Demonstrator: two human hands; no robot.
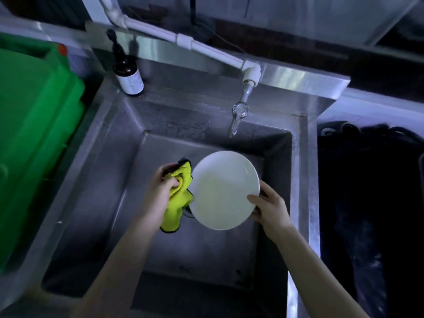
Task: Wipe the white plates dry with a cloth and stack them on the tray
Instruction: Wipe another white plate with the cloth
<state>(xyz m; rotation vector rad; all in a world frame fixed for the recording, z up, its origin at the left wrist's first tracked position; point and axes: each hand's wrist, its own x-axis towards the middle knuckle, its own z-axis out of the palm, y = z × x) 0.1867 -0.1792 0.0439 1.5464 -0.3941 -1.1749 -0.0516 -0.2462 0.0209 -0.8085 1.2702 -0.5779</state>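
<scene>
Two hands busy: right hand (271, 208) grips plate (223, 189); left hand (164, 188) clutches cloth (177, 203).

My left hand (160, 185) and right hand (273, 210): both bare. Forearms bare as well, down to the bottom edge of view. Wrists slim, fingers slender. Nails, finer detail too blurred to tell.

Fingers of the right hand (273, 212) and part of the cloth (176, 204) lie hidden behind the plate (223, 191); bottle (129, 76) label unreadable

A dim steel sink (300, 180) under a white pipe (206, 48), green bin (34, 134) beside.
</scene>
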